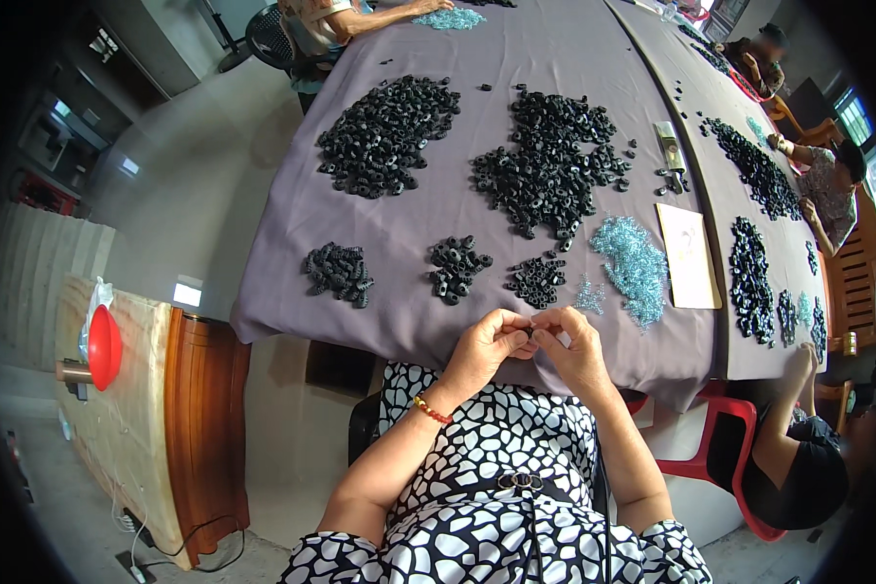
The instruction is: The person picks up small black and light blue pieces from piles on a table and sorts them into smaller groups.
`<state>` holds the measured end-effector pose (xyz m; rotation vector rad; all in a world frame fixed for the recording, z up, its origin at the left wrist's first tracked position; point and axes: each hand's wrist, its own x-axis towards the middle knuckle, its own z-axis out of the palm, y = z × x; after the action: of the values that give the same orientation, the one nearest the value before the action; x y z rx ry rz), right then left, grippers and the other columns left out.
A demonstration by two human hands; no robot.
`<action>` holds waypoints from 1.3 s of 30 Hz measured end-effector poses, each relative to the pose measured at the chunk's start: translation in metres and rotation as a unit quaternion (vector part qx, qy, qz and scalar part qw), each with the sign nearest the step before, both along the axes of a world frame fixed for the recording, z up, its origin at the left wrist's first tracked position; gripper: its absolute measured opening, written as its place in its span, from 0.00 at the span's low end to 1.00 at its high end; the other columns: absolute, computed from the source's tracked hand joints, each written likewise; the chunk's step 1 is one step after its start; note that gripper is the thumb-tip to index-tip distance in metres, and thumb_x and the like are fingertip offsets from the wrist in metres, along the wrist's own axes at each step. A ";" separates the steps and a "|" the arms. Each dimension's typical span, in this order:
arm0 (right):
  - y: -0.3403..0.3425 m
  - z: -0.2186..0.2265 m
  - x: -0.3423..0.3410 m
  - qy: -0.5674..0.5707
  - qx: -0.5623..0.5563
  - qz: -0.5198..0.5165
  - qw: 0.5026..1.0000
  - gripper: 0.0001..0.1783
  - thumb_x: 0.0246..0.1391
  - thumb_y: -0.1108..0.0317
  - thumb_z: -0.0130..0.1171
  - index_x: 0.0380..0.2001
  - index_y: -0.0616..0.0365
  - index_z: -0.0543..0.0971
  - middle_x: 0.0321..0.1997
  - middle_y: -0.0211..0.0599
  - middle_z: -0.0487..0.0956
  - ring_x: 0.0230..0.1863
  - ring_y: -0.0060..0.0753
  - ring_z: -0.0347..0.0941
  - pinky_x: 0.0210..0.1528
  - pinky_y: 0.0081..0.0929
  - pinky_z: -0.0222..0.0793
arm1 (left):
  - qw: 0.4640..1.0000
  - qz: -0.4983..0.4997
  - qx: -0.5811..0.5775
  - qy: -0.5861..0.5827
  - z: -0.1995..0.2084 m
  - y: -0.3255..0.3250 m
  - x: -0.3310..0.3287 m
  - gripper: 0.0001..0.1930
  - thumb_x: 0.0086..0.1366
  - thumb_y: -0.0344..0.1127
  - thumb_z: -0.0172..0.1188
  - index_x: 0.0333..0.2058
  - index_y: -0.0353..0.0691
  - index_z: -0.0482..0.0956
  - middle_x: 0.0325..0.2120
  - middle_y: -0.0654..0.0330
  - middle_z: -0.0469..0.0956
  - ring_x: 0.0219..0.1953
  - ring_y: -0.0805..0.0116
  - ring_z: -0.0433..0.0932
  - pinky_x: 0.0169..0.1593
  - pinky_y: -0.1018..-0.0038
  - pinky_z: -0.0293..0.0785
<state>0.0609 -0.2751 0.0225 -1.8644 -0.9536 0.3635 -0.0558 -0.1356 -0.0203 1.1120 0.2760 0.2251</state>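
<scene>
My left hand [487,352] and my right hand [576,352] meet fingertip to fingertip at the table's near edge. Pinched between them is a small black part [529,332], mostly hidden by the fingers. Just beyond lies a small pile of black ring-like pieces [535,281], with another small black pile [457,269] to its left. Ribbed black pieces [339,273] form a heap further left. Near my right hand, a few clear bluish pieces [589,295] lie beside a larger heap of the same clear bluish pieces [631,258].
Two big heaps of black parts, one left [384,136] and one right [550,161], cover the table's middle. A pale board [689,255] and a tube [669,146] lie at right. Other people work around the tables. A wooden cabinet [200,428] stands left.
</scene>
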 end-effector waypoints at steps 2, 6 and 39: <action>-0.001 0.000 0.002 -0.052 -0.008 0.019 0.998 0.09 0.52 0.76 0.66 0.38 0.58 0.82 0.34 0.33 0.80 0.34 0.32 0.74 0.43 0.31 0.71 | 1.000 -0.005 0.000 0.003 -0.002 0.001 0.000 0.09 0.75 0.29 0.54 0.48 0.31 0.76 0.42 0.58 0.81 0.42 0.73 0.83 0.49 0.76 0.83; -0.003 -0.003 0.002 -0.074 -0.023 0.027 0.997 0.09 0.52 0.76 0.66 0.38 0.58 0.82 0.33 0.34 0.79 0.33 0.32 0.73 0.42 0.32 0.71 | 1.000 -0.014 0.001 -0.002 -0.004 0.002 -0.001 0.10 0.75 0.29 0.54 0.50 0.30 0.74 0.43 0.55 0.81 0.43 0.69 0.83 0.50 0.73 0.83; 0.011 -0.027 0.020 -0.259 -0.054 -0.059 0.963 0.07 0.54 0.72 0.65 0.34 0.57 0.77 0.35 0.41 0.77 0.39 0.50 0.75 0.45 0.43 0.70 | 0.993 -0.007 0.103 0.053 0.004 -0.008 -0.005 0.09 0.74 0.29 0.56 0.46 0.28 0.74 0.39 0.54 0.82 0.37 0.67 0.86 0.41 0.74 0.84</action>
<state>0.0810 -0.2645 -0.0042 -2.1550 -1.1760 -0.1622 -0.0608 -0.1434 -0.0162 1.3322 0.3444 0.1858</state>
